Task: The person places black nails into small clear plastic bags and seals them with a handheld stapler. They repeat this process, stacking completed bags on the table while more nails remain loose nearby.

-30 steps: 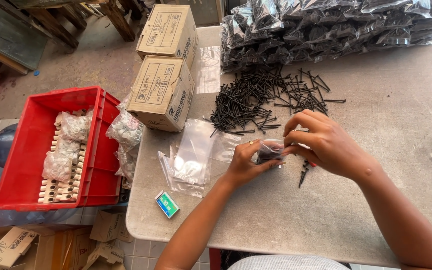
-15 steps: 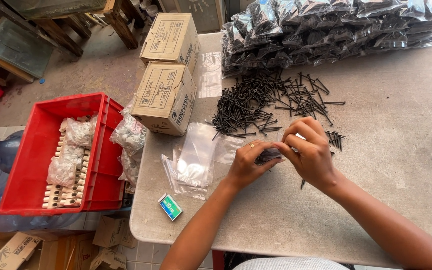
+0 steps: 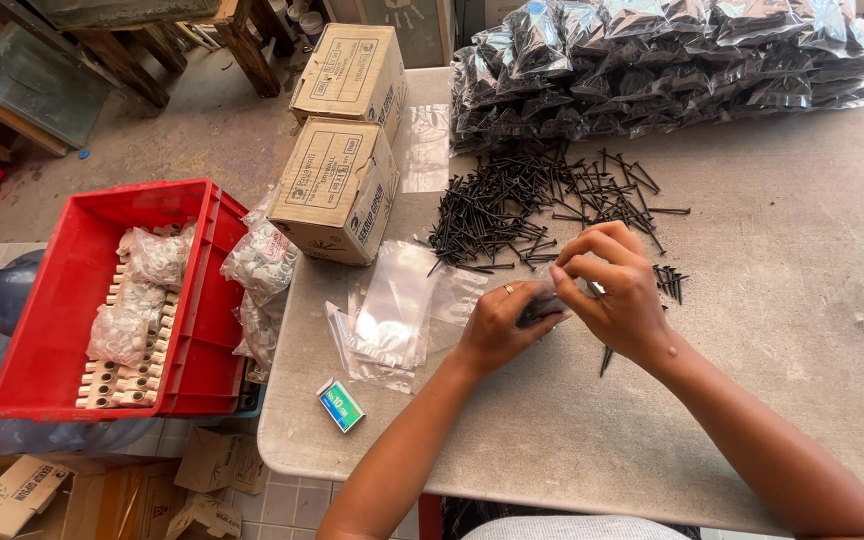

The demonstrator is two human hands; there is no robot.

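Head view: left hand (image 3: 497, 325) and right hand (image 3: 612, 290) both pinch a small clear bag (image 3: 542, 305) of black screws, held just above the table (image 3: 802, 300). Risk: the bag mouth looks unsealed; a tilt could spill screws among the loose screws (image 3: 512, 205) nearby.

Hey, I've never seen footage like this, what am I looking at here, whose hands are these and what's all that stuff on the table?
This is one view, from a camera worn on a person's head, looking down at their own two bare hands. The left hand and right hand together pinch a small clear bag of dark screws just above a grey table. On the table lie a loose heap of black screws, a stack of filled bags, empty clear bags, two cardboard boxes and a small green packet. Left of the table sits a red crate.
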